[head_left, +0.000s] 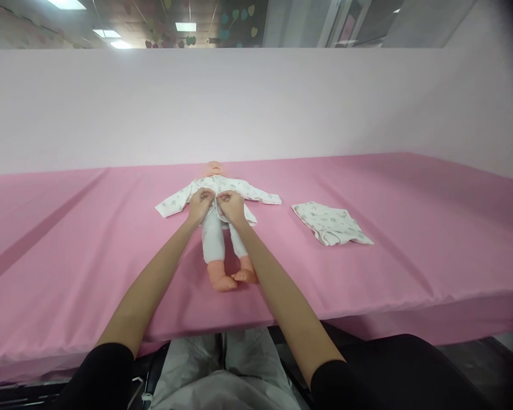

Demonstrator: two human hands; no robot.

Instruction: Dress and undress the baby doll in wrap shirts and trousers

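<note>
A doll (217, 228) lies on the table (68, 239), folded garment (330, 223) apparently to its right.

I hold both bare forearms stretched forward, converging toward the far middle. My left hand (200, 205) and right hand (231, 206) sit side by side, knuckles up, fingers curled in a closed pinching grip, nearly touching.

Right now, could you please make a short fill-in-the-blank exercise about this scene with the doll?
1. Both hands, left hand and right hand, rest on the doll's ____.
2. The baby doll lies on its ____.
3. The folded garment lies to the doll's ____ in the picture.
4. The table cover is ____.

Missing words: shirt; back; right; pink
</note>
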